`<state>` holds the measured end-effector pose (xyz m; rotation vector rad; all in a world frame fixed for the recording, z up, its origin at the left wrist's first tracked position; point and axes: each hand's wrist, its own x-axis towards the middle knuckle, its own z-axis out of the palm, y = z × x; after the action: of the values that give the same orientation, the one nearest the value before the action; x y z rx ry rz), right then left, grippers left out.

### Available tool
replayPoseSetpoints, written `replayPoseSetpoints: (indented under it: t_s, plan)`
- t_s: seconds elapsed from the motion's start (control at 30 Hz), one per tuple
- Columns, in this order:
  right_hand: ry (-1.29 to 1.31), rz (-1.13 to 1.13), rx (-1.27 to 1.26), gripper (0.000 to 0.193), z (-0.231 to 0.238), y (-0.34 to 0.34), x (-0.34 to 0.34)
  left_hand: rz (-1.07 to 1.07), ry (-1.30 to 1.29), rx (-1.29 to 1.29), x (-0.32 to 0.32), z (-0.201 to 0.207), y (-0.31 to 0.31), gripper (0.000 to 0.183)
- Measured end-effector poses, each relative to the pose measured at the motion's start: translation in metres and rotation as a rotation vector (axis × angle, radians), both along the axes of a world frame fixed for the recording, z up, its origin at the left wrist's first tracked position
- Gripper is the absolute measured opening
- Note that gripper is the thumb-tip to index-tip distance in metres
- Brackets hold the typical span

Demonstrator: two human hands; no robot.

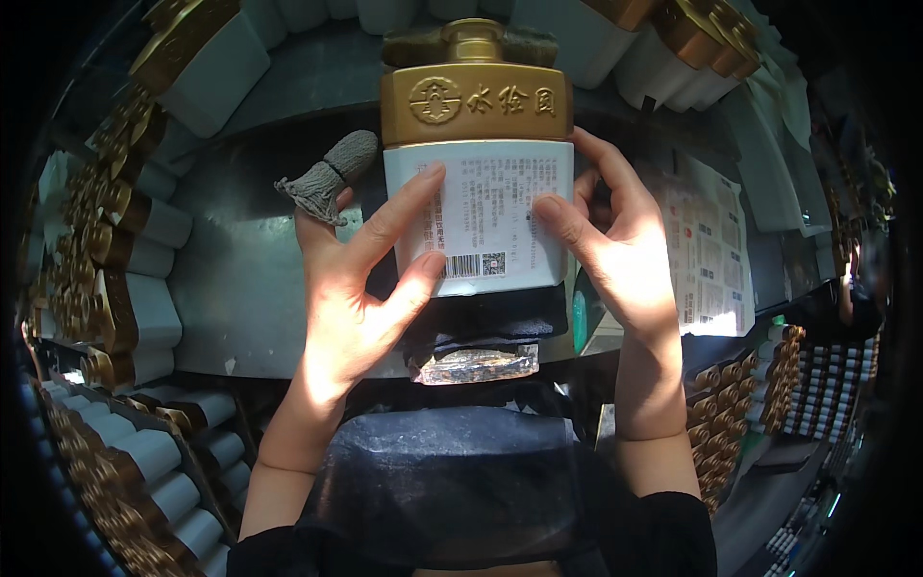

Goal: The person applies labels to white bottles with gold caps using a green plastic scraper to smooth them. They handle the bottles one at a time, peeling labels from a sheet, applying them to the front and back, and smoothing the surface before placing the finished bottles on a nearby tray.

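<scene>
A flat bottle (476, 115) with a gold shoulder and neck and a white body lies in front of me, its neck pointing away. On its white face is a clear printed label (495, 207) with a barcode near the base. My right hand (620, 231) grips the bottle's right side, thumb on the front and fingers behind the edge. My left hand (361, 255) has its index finger and thumb spread against the label's left edge. A grey cloth finger cover (336, 173) sits on another left finger, which sticks out away from the bottle.
Below the bottle is a dark padded support (490, 322) with a shiny clear piece (478, 365) at its near end. A sheet of printed labels (716, 250) lies on the right. Rows of similar bottles stand at left (149, 308), far right (687, 48) and lower right (726, 413).
</scene>
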<state>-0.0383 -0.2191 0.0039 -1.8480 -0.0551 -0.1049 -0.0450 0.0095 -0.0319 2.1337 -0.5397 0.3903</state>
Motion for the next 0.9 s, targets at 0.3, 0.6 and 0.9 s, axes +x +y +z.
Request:
replayPoseSetpoints:
  t_s: [0.3, 0.6, 0.9]
  plan:
    - [-0.005, -0.007, 0.007, 0.067, 0.0001, -0.0017, 0.0004, 0.001, 0.072, -0.075, -0.0023, -0.0023, -0.0019, 0.053]
    - [-0.016, -0.034, -0.111, 0.068, 0.0034, 0.0025, 0.0010, 0.033, 0.001, 0.002, 0.0008, -0.0022, -0.0041, 0.052]
    - [0.008, -0.017, -0.133, 0.069, 0.0049, -0.0004, 0.0000, 0.007, -0.016, -0.015, 0.0022, -0.0029, -0.0040, 0.054]
